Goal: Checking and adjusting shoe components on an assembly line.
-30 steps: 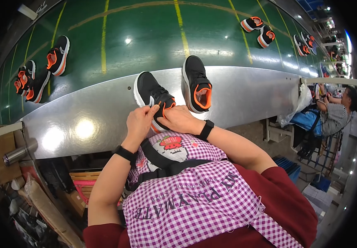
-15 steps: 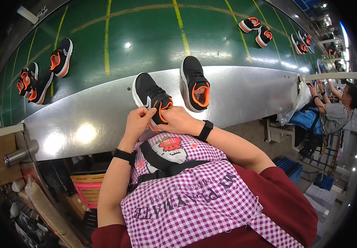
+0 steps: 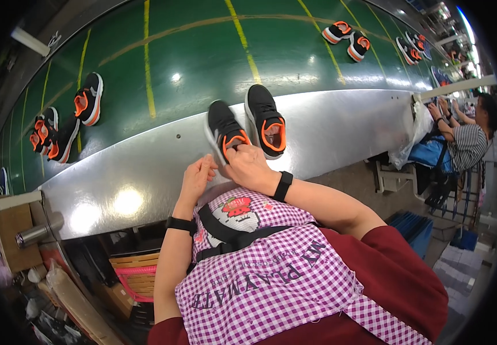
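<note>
A: The left hand (image 3: 198, 175) — is anything gripped in it?

B: That cannot be told. Its fingers are bent, thumb and fingertips brought together just beside the heel of the held shoe (image 3: 222, 118); contact is not clearly shown.

A: And the right hand (image 3: 251, 165)?

B: It is closed on that shoe, with the fingers hooked at the orange collar. The heel is turned toward the checked apron (image 3: 271, 270).

A: From the left, how is the space bounded?

B: At its left end, the steel ledge (image 3: 139, 161) is bounded by a pale bar (image 3: 10, 204). Beyond the curved far edge, a cluster of black-and-orange shoes (image 3: 90, 95) is set on the green surface (image 3: 202, 57), which is crossed by yellow lines. Between bar and left hand, a broad span of ledge is seen, so sideways room is wide there.

A: In the middle?

B: The held shoe is pointed toe-first at the far edge. Just beside it the second shoe (image 3: 261, 106) is placed, its toe reaching past that edge — little room is left between the two. The near edge is partly hidden by the apron.

A: To the right?

B: Another long span is seen, ended by a white plastic bag (image 3: 412, 135). On the green surface, another pair (image 3: 359, 47) is placed well apart from the hands.
</note>
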A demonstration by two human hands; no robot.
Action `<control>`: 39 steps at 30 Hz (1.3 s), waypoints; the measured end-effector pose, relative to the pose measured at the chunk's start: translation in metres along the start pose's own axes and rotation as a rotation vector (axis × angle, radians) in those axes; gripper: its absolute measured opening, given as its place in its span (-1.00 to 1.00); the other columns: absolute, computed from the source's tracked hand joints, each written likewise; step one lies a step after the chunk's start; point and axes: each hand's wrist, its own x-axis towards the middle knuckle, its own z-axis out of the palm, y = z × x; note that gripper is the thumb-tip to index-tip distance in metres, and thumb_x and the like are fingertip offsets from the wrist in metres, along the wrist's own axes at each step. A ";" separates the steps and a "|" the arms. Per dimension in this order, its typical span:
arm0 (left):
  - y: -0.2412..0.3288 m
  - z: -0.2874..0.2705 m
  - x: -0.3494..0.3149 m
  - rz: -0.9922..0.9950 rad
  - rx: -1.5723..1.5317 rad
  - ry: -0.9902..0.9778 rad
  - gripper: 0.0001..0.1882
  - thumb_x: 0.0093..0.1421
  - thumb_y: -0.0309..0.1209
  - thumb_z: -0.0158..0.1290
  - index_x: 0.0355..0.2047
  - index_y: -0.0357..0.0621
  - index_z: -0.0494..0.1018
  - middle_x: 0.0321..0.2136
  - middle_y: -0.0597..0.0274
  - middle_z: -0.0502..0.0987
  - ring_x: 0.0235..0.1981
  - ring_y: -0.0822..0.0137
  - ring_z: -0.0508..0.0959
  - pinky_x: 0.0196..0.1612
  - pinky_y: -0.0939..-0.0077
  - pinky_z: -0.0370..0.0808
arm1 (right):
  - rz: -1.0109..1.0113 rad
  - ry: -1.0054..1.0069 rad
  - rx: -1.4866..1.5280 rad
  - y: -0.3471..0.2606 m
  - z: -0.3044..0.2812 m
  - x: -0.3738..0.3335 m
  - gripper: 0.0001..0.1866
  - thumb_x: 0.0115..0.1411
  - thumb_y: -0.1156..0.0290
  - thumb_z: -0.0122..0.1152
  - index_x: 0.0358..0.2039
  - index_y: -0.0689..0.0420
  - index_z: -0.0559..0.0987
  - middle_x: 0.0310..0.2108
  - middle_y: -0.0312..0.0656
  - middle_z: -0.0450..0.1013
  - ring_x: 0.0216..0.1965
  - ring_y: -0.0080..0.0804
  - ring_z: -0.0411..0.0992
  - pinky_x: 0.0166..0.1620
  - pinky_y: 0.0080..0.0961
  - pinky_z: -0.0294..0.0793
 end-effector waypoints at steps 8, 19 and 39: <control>-0.013 -0.001 0.009 -0.064 0.281 -0.020 -0.55 0.27 -0.11 -0.16 -0.44 -0.28 0.46 -0.58 0.23 0.45 -0.52 0.49 0.43 -0.42 0.63 0.36 | 0.046 0.084 0.054 0.009 -0.023 -0.018 -0.79 -0.15 0.39 0.21 -0.51 0.24 0.47 -0.61 -0.13 0.41 -0.41 -0.22 0.38 -0.35 -0.36 0.39; 0.031 0.028 0.000 0.341 0.682 0.252 -0.71 0.15 -0.24 0.04 -0.38 -0.27 0.36 -0.56 0.14 0.39 -0.52 0.22 0.41 -0.41 0.40 0.36 | 0.130 -0.004 -0.291 0.012 -0.026 -0.031 -0.50 -0.31 0.21 0.39 -0.28 0.07 0.50 -0.37 -0.03 0.31 -0.23 -0.16 0.25 -0.19 -0.32 0.16; 0.003 0.014 -0.013 0.236 0.834 0.468 -0.58 0.19 -0.19 -0.05 -0.11 -0.31 0.31 -0.14 -0.14 0.35 -0.09 0.00 0.36 -0.04 0.22 0.27 | -0.045 0.034 0.156 0.071 -0.040 -0.024 -0.66 -0.38 0.19 0.33 -0.53 0.05 0.52 -0.40 -0.15 0.29 -0.26 -0.19 0.28 -0.24 -0.34 0.23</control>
